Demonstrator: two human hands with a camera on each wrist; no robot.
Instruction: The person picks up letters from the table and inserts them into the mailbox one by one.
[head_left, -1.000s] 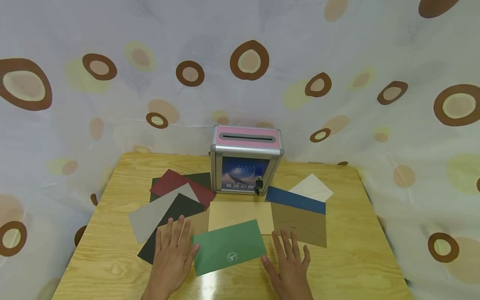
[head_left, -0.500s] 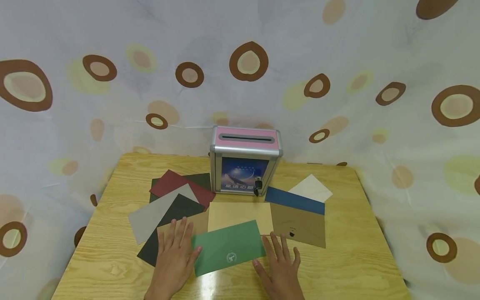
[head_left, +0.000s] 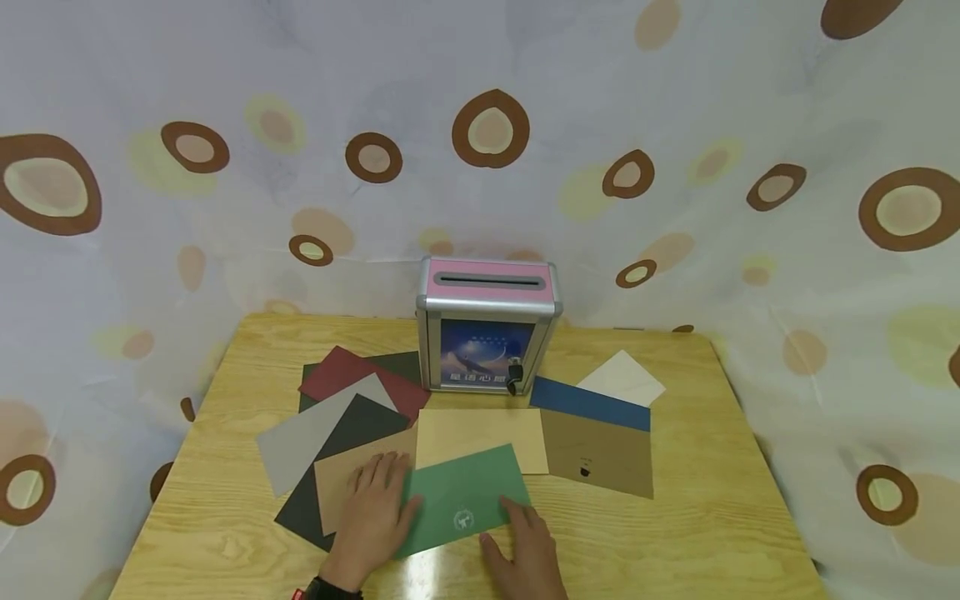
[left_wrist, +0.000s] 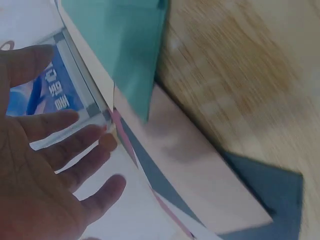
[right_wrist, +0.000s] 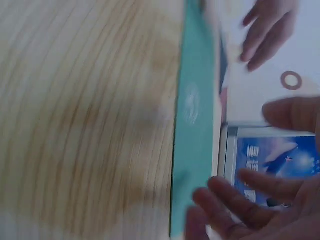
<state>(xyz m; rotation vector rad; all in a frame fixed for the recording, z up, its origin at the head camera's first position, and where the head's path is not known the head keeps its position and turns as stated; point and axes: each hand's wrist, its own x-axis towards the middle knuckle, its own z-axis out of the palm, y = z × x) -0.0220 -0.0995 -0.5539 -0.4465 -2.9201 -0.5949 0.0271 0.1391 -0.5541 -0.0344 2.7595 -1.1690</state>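
Nearest, the left hand [head_left: 372, 517] and right hand [head_left: 525, 554] lie flat, fingers relaxed and gripping nothing, at either end of the green paper envelope [head_left: 461, 500]. Lifting it cleanly probably calls for thumbs slid under both short edges. It is matte, with a small white emblem, overlapping a tan envelope [head_left: 480, 435] before the pink-topped metal slot box [head_left: 487, 325]

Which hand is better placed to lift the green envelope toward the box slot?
Probably the right hand: its fingers already lie on the green envelope's near right corner. The left hand rests mostly on the tan envelope beside it.
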